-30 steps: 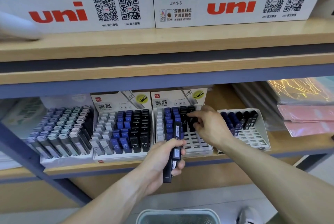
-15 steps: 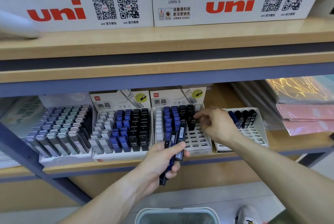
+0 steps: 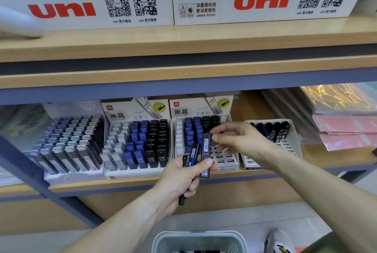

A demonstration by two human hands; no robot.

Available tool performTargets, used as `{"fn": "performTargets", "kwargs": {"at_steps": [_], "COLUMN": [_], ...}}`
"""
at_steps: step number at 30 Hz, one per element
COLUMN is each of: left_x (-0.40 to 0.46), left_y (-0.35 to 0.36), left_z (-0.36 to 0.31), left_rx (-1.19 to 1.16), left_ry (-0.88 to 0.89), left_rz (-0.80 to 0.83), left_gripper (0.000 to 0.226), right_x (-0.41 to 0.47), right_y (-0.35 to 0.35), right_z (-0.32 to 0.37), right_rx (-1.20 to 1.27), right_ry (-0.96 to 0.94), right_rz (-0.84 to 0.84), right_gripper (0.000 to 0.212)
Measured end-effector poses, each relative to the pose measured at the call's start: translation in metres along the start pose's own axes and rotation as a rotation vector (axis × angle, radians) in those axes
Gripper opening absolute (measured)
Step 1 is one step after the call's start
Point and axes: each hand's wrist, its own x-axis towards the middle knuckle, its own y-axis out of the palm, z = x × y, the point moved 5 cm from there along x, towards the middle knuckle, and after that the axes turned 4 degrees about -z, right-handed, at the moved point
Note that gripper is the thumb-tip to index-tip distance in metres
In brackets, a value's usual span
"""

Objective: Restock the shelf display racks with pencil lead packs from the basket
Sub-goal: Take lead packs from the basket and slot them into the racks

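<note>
The left hand gripped a small bundle of pencil lead packs, fanned upward so their top ends stood free just in front of the half-filled rack; held that way, it seemed to serve as a ready supply from which single packs could be drawn. The right hand hovered just right of that bundle and over the rack's bare front slots, its thumb and forefinger brought close together at the top of the tallest black pack, apparently to pinch it free; whether they had closed on it I could not tell. In this rack the blue and black packs stood only in the back rows, upright in their slots, so the open cells in front were likely where the next pack belonged. Left of it stood a fuller rack, its packs sorted by colour in columns, which suggested colour guided placement. Below the half-filled rack, at the frame's bottom edge, the basket waited within easy reach.
</note>
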Motion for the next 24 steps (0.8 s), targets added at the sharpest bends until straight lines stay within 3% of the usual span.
{"fn": "performTargets", "kwargs": {"at_steps": [4, 9, 13, 16, 24], "left_x": [0.001, 0.002, 0.002, 0.003, 0.002], "left_y": [0.002, 0.001, -0.006, -0.013, -0.018], "left_z": [0.0, -0.003, -0.007, -0.009, -0.01], "left_rx": [0.0, -0.133, -0.168, -0.156, -0.162], "left_ry": [-0.007, -0.023, 0.035, 0.085, 0.14], "left_rz": [0.002, -0.011, -0.096, -0.187, -0.262], "left_gripper": [0.03, 0.042, 0.046, 0.043, 0.032], "right_x": [-0.004, -0.001, -0.007, -0.009, -0.014], "right_y": [0.007, -0.006, -0.011, -0.011, 0.006], "right_z": [0.0, 0.002, 0.008, 0.005, 0.005], "right_rx": [0.087, 0.302, 0.379, 0.299, -0.242], "right_ry": [-0.012, -0.018, -0.035, -0.032, -0.217], "right_rz": [0.061, 0.016, 0.115, 0.124, 0.161], "right_gripper": [0.035, 0.031, 0.021, 0.013, 0.027]}}
